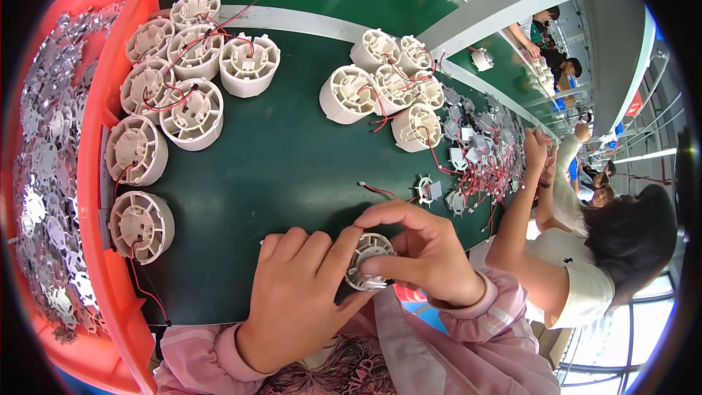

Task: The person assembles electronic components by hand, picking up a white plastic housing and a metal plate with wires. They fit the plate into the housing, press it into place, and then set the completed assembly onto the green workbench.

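Note:
Near the front edge of the bench I hold a small round white plastic housing [360,254] between both hands. My left hand [296,289] is closed on its left side, back of the hand uppermost. My right hand [428,252] curls over the far rim and right side, with the thumb pressed onto the housing's open face. Something shiny shows under that thumb, too small to make out. Just beyond my right hand lies a spoked silver metal plate [424,190] with red wires.
A red bin [110,241] heaped with stamped metal plates [51,153] stands at the left. Beside it are several white housings with wires [191,113]; more [349,95] sit at the far middle. A wired-parts pile [482,150] lies right. A co-worker [556,271] sits at the right.

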The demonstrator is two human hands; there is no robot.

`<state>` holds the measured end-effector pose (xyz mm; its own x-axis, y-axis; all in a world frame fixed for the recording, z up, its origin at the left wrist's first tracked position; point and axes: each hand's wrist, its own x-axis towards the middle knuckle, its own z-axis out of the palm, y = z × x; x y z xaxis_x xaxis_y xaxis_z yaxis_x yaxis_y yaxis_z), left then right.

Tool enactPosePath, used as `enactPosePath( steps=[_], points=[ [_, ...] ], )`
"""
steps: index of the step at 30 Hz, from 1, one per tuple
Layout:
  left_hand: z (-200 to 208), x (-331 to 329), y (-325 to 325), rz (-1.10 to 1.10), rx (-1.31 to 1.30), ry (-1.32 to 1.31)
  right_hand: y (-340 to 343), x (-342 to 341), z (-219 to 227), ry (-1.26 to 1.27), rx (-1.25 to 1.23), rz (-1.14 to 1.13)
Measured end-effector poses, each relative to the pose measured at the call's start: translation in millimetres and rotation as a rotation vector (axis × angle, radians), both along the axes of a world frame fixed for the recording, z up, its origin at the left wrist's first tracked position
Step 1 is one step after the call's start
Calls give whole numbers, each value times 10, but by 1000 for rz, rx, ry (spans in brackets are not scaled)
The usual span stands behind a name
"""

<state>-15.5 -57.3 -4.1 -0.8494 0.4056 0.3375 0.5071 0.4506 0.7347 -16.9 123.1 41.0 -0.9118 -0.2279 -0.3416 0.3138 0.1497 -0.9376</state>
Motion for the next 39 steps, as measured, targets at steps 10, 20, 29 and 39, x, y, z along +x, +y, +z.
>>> enactPosePath(
  steps=[10, 20, 29, 39],
  points=[
    [-8, -9, -57, -42, 18, -51, 92, -36, -33, -250, -161, 29],
    [-12, -92, -209, -97, 231, -136, 58, 5, 64, -194, -148, 22],
    [14, -61, -154, 25, -13, 54, -2, 74, 97, 450, 554, 337],
    [31, 20, -197, 369, 210, 187, -111, -1181, 918, 976, 719, 200]
  ],
)
